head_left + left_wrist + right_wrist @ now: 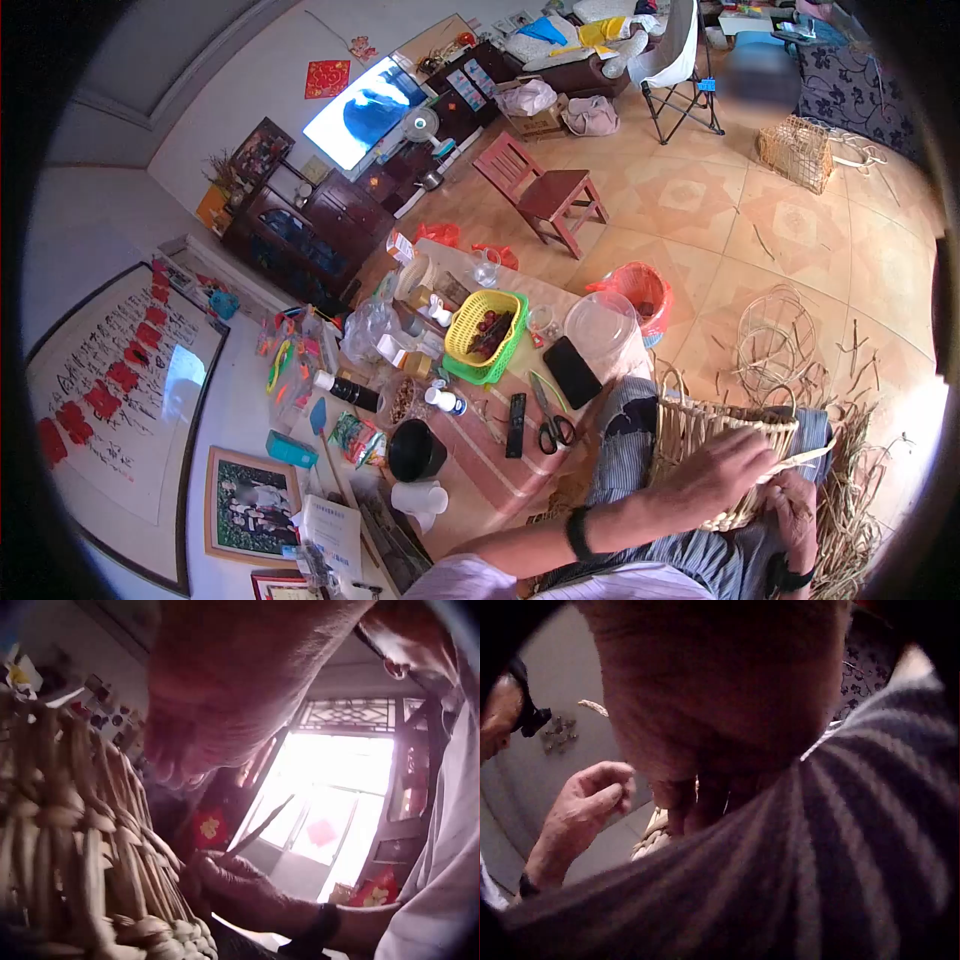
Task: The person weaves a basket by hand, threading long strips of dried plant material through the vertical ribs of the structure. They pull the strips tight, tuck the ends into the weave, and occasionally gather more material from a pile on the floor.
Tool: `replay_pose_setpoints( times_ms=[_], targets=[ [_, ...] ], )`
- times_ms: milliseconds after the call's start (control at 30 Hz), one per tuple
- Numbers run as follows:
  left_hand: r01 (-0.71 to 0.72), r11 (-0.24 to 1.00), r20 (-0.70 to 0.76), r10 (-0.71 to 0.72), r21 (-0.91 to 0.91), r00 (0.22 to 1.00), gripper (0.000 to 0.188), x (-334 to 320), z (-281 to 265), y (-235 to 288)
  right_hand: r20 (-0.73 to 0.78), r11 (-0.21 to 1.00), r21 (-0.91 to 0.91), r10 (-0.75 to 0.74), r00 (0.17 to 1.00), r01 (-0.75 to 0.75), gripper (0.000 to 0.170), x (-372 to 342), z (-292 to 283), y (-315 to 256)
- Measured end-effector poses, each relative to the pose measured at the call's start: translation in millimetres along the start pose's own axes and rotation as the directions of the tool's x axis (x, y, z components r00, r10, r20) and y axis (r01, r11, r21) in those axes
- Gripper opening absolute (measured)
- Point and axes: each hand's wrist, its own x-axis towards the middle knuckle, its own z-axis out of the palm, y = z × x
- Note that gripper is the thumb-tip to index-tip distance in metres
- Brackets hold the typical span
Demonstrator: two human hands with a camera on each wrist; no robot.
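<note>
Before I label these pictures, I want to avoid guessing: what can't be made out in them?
- Part of the basket wall: head view, covered by the left grip.
- Fingertips of the right grip: right wrist view, lost behind striped cloth and in shadow.
- Whatever lies beyond the bright window: left wrist view, washed out by glare.
- Lettering on the white bottle: head view, too small.

- The basket (685, 420) is woven of pale, thick strands, with loops rising at its rim; it sits at lower right.
- The strip (806, 457), pale and narrow, slants upward beside it.
</note>
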Motion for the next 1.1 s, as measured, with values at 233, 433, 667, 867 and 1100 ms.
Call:
replay_pose_setpoints(
  times_ms=[233,433,667,867,1100],
  targets=[
    [-0.008,0.911,0.121,-0.046,0.413,0.992,0.034,29,117,7,0.000,0.878,0.331,0.368,0.930,-0.347,0.023,-43,9,-30],
    [-0.118,0.804,0.080,0.088,0.583,0.993,0.023,30,120,9,-0.023,0.994,-0.076,-0.081,0.996,0.079,0.027,-64,5,-33],
    [0.610,0.749,0.415,-0.485,-0.258,0.770,0.016,52,16,14,-0.195,0.984,0.041,-0.164,0.967,0.176,0.014,-42,-15,-72],
    [0.601,0.351,0.422,-0.467,-0.718,0.777,0.019,23,8,-26,-0.143,0.773,0.631,0.206,0.968,-0.071,0.015,-45,15,-73],
    [0.419,-0.021,0.376,-0.485,-0.908,0.789,0.029,-7,14,-27,0.140,0.882,0.362,0.270,0.953,-0.303,0.043,-33,21,-73]
  ],
)
